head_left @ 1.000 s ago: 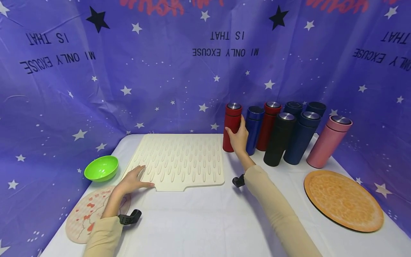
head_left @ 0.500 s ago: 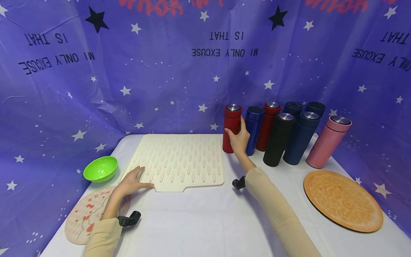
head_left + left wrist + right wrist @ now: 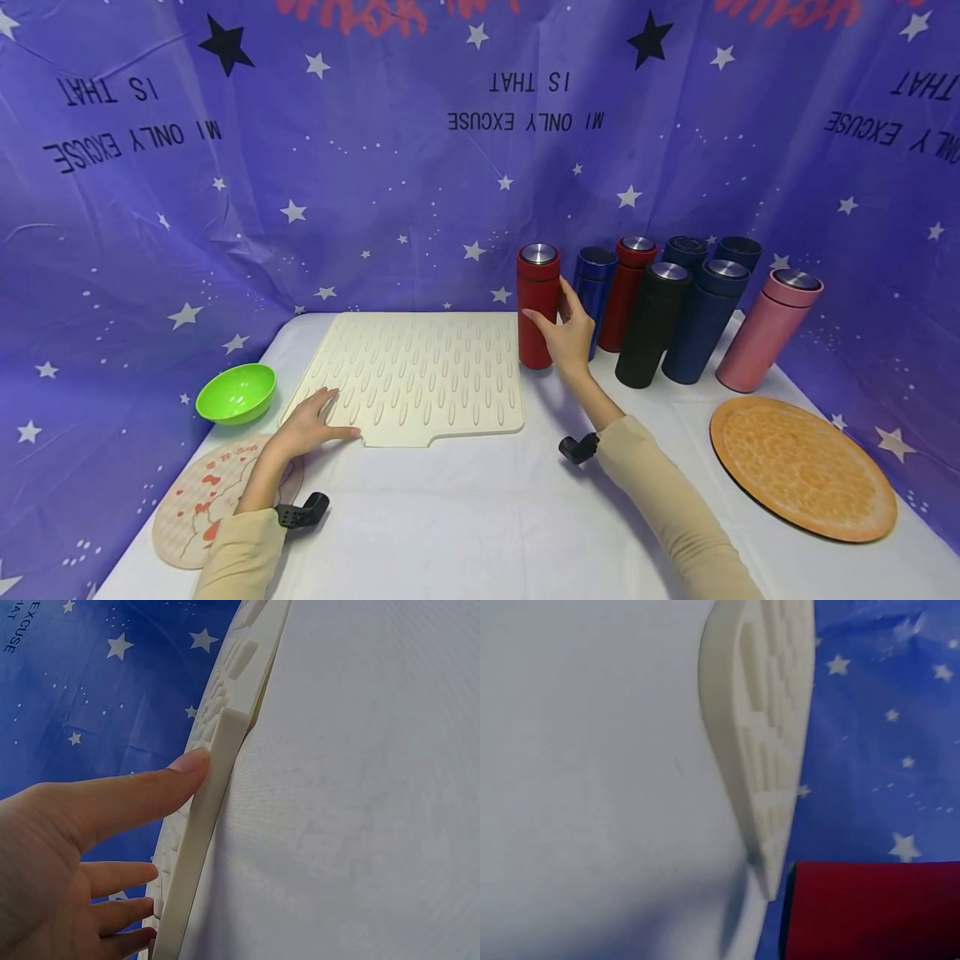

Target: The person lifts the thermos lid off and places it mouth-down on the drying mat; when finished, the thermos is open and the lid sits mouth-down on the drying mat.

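My right hand point(image 3: 568, 335) grips a red thermos point(image 3: 537, 321) with a steel-topped lid around its middle, thumb on the near side. The thermos stands upright by the right edge of the cream draining board point(image 3: 420, 375). Its red lower end point(image 3: 877, 911) shows in the right wrist view and appears raised off the table; the right fingers are out of that view. My left hand point(image 3: 309, 425) rests at the board's near left corner with fingers spread. In the left wrist view its thumb point(image 3: 191, 760) touches the board's edge point(image 3: 206, 799).
Right of the held thermos stand a blue thermos point(image 3: 596, 279), another red one point(image 3: 622, 292), a black one point(image 3: 651, 333), several dark blue ones and a pink one point(image 3: 768, 337). A round orange mat point(image 3: 802, 467), green bowl point(image 3: 238, 396) and printed mat point(image 3: 198, 517) lie at the sides.
My right hand has brought the red thermos slightly left and nearer to me, away from the blue one. The left hand has stayed on the board's corner.
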`<state>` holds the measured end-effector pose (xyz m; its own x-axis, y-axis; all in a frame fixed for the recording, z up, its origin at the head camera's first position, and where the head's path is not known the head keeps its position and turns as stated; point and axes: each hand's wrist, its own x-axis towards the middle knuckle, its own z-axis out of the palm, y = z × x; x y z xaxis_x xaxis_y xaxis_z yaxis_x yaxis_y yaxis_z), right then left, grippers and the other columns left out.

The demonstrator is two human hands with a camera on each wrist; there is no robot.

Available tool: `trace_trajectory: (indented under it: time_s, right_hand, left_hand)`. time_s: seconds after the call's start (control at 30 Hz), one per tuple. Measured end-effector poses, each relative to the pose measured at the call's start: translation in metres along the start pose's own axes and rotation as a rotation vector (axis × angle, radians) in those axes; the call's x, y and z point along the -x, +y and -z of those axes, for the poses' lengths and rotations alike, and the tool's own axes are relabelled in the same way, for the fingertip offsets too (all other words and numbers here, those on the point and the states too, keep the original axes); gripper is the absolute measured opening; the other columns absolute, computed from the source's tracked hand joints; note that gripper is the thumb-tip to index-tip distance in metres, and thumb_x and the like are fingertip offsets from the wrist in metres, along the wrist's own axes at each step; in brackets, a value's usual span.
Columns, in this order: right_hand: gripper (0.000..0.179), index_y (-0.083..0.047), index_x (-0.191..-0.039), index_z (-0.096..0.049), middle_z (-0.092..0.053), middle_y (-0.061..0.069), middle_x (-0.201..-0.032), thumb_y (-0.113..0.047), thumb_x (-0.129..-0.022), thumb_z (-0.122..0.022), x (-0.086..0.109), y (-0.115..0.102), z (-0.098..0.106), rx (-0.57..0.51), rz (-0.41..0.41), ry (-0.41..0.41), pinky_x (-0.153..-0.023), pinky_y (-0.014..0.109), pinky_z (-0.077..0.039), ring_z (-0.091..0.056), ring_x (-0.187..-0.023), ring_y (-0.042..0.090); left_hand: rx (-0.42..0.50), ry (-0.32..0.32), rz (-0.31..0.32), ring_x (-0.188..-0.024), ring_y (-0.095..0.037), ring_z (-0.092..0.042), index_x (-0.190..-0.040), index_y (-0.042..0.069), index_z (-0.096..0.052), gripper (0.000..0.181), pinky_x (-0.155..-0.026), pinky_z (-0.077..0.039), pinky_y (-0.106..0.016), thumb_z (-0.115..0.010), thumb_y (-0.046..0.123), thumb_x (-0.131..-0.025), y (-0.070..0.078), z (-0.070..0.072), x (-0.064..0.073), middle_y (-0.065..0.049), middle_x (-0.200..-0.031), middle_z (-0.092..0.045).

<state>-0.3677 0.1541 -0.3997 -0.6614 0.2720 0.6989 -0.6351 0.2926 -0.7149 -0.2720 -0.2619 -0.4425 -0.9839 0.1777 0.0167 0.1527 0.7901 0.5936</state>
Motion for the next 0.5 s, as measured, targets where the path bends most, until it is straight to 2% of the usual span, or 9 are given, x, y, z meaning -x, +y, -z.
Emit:
trace_trajectory:
  time_s: [0.07, 0.2, 0.3, 0.5]
  right_hand:
    - [0.074, -0.009, -0.138, -0.053, -0.06, 0.01, -0.13, -0.012, -0.072, -0.086, 0.004, -0.009, 0.007, -0.032, 0.005, -0.023, -0.099, 0.032, -0.047, -0.058, -0.118, 0.022]
    - [0.072, -0.001, -0.138, -0.051, -0.06, 0.016, -0.129, -0.002, -0.073, -0.083, 0.016, -0.048, 0.025, -0.037, 0.0, -0.083, -0.097, 0.04, -0.048, -0.059, -0.116, 0.029]
    - [0.071, 0.005, -0.136, -0.05, -0.057, 0.02, -0.13, 0.001, -0.073, -0.082, 0.025, -0.077, 0.039, 0.017, -0.017, -0.125, -0.095, 0.046, -0.048, -0.058, -0.116, 0.034]
    - [0.071, 0.004, -0.137, -0.05, -0.058, 0.02, -0.129, 0.0, -0.073, -0.082, 0.032, -0.099, 0.061, 0.093, -0.008, -0.234, -0.093, 0.045, -0.049, -0.058, -0.115, 0.034]
  left_hand:
    - [-0.005, 0.002, -0.004, -0.133, -0.057, -0.019, -0.14, -0.018, -0.031, 0.097, -0.109, -0.018, -0.065, -0.079, 0.037, -0.077, 0.0, 0.0, 0.001, -0.043, -0.144, -0.021]
    - [-0.013, 0.009, -0.013, -0.132, -0.058, -0.02, -0.139, -0.019, -0.032, 0.096, -0.109, -0.019, -0.064, -0.08, 0.037, -0.076, 0.0, -0.001, 0.002, -0.043, -0.143, -0.022]
    - [-0.011, 0.013, -0.015, -0.133, -0.057, -0.02, -0.139, -0.019, -0.032, 0.097, -0.109, -0.019, -0.064, -0.08, 0.037, -0.076, -0.001, -0.001, 0.002, -0.043, -0.144, -0.022]
    - [0.0, 0.017, -0.014, -0.133, -0.057, -0.019, -0.14, -0.018, -0.031, 0.098, -0.109, -0.018, -0.064, -0.08, 0.038, -0.076, -0.002, -0.001, 0.0, -0.042, -0.144, -0.022]
